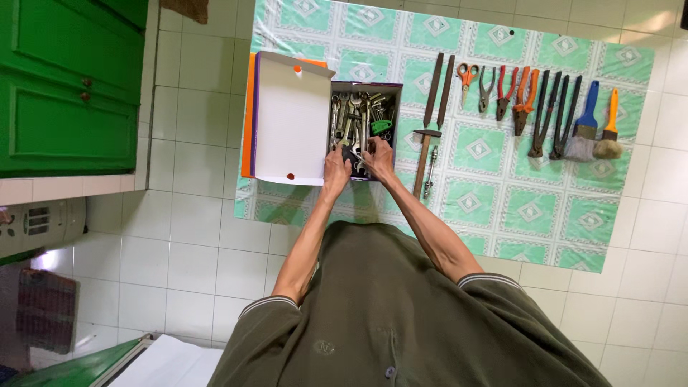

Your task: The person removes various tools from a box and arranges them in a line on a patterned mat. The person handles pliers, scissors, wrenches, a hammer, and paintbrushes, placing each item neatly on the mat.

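At the far left stands a green cabinet (68, 86) against the white tiled floor (193, 236). A green patterned mat (502, 201) lies on that floor and carries everything else. On its left part sits an open box (365, 89) with its white lid (292, 118) folded out flat to the left. The box is full of metal tools (355, 111), wrenches mostly, with one green piece among them.

Your left hand (336, 163) rests at the box's near edge, fingers curled down into the tools; what it grips, if anything, is too small to tell. Your right hand (378, 156) is just beside it, also inside the box, fingers bent around a dark tool (352, 153) that lies between both hands. You cannot tell how firmly it is held.

Right of the box lie a hammer (424, 154) and two files (439, 89), then scissors (467, 77) with orange handles, several pliers (517, 97), a set of dark tongs (555, 115), and at the far right two brushes (597, 129), one with a blue handle and one with an orange handle.
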